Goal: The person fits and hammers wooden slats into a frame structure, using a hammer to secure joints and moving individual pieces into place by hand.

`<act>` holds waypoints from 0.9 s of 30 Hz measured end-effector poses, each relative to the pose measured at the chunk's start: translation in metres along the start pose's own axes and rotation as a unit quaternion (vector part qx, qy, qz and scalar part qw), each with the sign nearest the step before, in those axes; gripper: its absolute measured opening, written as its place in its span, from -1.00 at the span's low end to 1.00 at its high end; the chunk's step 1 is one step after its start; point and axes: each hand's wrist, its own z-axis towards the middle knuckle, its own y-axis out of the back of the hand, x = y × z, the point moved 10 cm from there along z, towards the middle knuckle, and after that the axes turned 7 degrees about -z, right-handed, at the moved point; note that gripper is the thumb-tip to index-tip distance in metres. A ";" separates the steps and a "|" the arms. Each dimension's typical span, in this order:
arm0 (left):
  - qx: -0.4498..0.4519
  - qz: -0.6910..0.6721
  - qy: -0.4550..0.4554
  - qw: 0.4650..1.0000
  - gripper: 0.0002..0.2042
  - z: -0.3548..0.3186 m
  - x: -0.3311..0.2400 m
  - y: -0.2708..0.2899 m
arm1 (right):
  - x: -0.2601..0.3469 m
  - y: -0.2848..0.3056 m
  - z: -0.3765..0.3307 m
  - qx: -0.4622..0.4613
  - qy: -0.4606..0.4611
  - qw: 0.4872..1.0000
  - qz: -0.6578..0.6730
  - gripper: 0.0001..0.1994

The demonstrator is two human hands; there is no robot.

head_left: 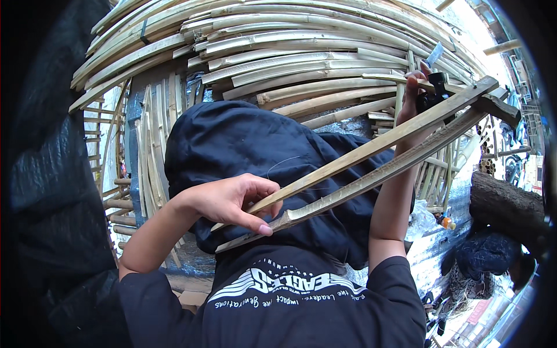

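Head view: left hand point(232, 200) grips split bamboo strips' point(371, 165) near end

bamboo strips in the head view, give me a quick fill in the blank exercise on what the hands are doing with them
1. The left hand grips the near ends of two split ____ strips.
2. The right hand holds a knife with a ____ handle at the strips' far end.
3. Beyond the hands lies a stack of curved bamboo ____.
4. The person's lap is covered by dark ____ cloth.

Missing words: bamboo; black; slats; blue
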 end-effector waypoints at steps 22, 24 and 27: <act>-0.153 0.264 -0.122 0.945 -0.53 -0.006 -0.041 -0.035 | 0.004 -0.045 0.011 -0.168 -0.067 0.967 0.182 -0.81; -0.162 0.273 -0.112 0.942 -0.49 -0.001 -0.035 -0.036 | 0.006 -0.057 0.013 -0.177 -0.075 0.957 0.219 -0.84; -0.186 0.266 -0.122 0.938 -0.47 0.003 -0.026 -0.039 | 0.012 -0.073 0.014 -0.173 -0.068 0.952 0.244 -0.84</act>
